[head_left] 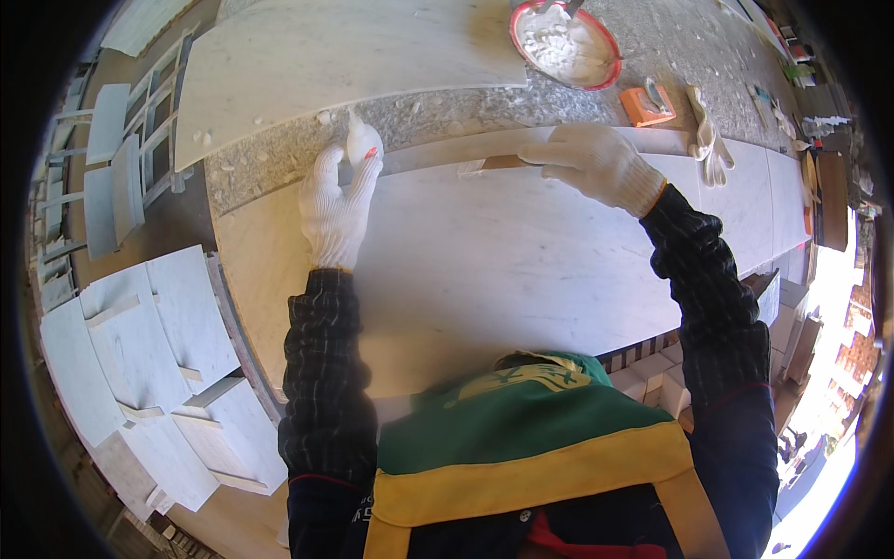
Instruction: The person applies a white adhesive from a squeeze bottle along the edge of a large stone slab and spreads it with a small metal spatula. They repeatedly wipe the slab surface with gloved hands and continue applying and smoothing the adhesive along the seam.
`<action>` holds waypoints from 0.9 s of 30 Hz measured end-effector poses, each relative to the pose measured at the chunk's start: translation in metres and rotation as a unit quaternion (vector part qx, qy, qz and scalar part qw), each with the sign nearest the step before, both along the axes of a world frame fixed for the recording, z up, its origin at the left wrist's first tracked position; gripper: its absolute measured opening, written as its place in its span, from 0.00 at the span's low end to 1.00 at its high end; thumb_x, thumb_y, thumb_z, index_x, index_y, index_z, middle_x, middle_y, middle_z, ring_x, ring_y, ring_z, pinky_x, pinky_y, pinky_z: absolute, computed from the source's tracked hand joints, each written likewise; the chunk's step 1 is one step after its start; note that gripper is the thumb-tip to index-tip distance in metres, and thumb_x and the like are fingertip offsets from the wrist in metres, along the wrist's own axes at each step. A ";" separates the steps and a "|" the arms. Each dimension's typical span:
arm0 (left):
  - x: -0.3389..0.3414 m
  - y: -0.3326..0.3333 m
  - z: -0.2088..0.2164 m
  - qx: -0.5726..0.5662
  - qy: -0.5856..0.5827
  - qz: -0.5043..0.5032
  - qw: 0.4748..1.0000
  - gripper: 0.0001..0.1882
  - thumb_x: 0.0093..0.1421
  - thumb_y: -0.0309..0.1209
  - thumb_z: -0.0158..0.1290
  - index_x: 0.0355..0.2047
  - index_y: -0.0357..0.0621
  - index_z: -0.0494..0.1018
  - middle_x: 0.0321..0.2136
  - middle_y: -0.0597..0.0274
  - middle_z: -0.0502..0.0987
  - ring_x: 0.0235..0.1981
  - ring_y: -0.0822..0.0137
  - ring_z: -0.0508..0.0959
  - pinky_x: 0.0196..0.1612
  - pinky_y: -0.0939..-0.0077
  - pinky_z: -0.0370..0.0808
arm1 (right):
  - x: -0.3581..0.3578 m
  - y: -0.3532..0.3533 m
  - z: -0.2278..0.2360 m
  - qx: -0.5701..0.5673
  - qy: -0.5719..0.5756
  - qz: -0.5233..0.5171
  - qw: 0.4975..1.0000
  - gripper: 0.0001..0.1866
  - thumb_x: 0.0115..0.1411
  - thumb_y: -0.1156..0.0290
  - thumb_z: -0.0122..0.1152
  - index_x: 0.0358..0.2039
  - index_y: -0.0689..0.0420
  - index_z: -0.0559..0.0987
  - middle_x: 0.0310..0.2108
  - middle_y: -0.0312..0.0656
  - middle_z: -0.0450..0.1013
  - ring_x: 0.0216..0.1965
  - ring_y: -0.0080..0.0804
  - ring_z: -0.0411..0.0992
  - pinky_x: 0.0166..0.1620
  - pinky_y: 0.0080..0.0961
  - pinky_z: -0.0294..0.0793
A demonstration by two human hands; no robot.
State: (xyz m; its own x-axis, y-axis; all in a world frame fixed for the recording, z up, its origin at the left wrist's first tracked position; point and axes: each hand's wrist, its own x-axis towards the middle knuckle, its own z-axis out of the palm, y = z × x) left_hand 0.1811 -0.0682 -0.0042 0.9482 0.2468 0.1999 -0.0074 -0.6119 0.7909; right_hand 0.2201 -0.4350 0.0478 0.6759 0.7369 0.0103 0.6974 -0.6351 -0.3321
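Note:
A long white marble-like slab (521, 242) lies across the bench in front of me. At its far left edge, my left hand (337, 200), in a white knitted glove, is closed around a small white squeeze bottle (362, 140). The bottle has a narrow tip pointing away and a red mark on its side. Farther right, my right hand (591, 166), gloved the same way, pinches a thin flat brown piece (503, 161) with a pale end, low over the slab's far edge. It looks like a scraper, though the fingers cover part of it.
Beyond lies another pale slab (345, 51). A red-rimmed bowl (610, 79) of white paste, an orange box (648, 105) and spare gloves (708, 140) sit on the dusty bench. White panels (158, 307) with wooden strips are at left. Boxes (652, 373) stand below the right side.

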 end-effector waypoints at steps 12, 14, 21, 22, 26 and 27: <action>0.001 0.002 -0.003 0.001 0.011 0.002 1.000 0.21 0.60 0.41 0.71 0.48 0.41 0.81 0.38 0.49 0.85 0.40 0.54 0.85 0.45 0.61 0.79 | 0.003 0.030 -0.006 0.011 0.000 0.003 1.000 0.18 0.63 0.63 0.67 0.55 0.44 0.83 0.41 0.42 0.82 0.42 0.45 0.80 0.46 0.42 0.81; 0.000 0.004 -0.005 0.001 0.005 0.000 1.000 0.22 0.60 0.41 0.71 0.48 0.41 0.80 0.38 0.49 0.85 0.40 0.54 0.85 0.45 0.61 0.79 | -0.004 0.021 -0.001 -0.034 0.015 -0.019 0.999 0.19 0.63 0.65 0.67 0.55 0.45 0.83 0.39 0.43 0.80 0.41 0.46 0.79 0.45 0.42 0.80; 0.000 0.006 -0.010 -0.011 -0.014 -0.001 1.000 0.23 0.59 0.40 0.72 0.49 0.41 0.79 0.42 0.47 0.85 0.44 0.52 0.85 0.48 0.61 0.79 | -0.077 -0.016 -0.003 0.120 0.016 -0.128 0.984 0.21 0.60 0.70 0.69 0.54 0.51 0.84 0.34 0.45 0.78 0.37 0.51 0.78 0.41 0.45 0.78; -0.001 0.006 -0.009 -0.021 0.002 -0.003 1.000 0.23 0.60 0.39 0.71 0.50 0.41 0.79 0.43 0.47 0.84 0.45 0.52 0.85 0.49 0.61 0.79 | -0.095 -0.015 -0.005 0.127 0.022 -0.152 0.980 0.21 0.59 0.71 0.69 0.54 0.52 0.84 0.34 0.46 0.78 0.36 0.51 0.78 0.40 0.45 0.78; -0.008 0.004 -0.001 -0.028 -0.055 -0.043 0.997 0.23 0.63 0.36 0.68 0.54 0.39 0.78 0.48 0.45 0.84 0.51 0.52 0.84 0.56 0.61 0.78 | -0.163 0.003 -0.020 0.175 0.014 -0.215 0.961 0.19 0.58 0.76 0.65 0.52 0.56 0.84 0.36 0.48 0.80 0.34 0.53 0.79 0.36 0.44 0.79; -0.011 0.004 0.002 -0.015 -0.045 -0.069 0.996 0.23 0.63 0.35 0.68 0.55 0.39 0.78 0.49 0.45 0.84 0.52 0.52 0.83 0.57 0.61 0.78 | -0.175 0.006 -0.021 0.174 0.026 -0.220 0.959 0.19 0.59 0.76 0.67 0.52 0.63 0.84 0.36 0.52 0.80 0.34 0.53 0.78 0.38 0.44 0.78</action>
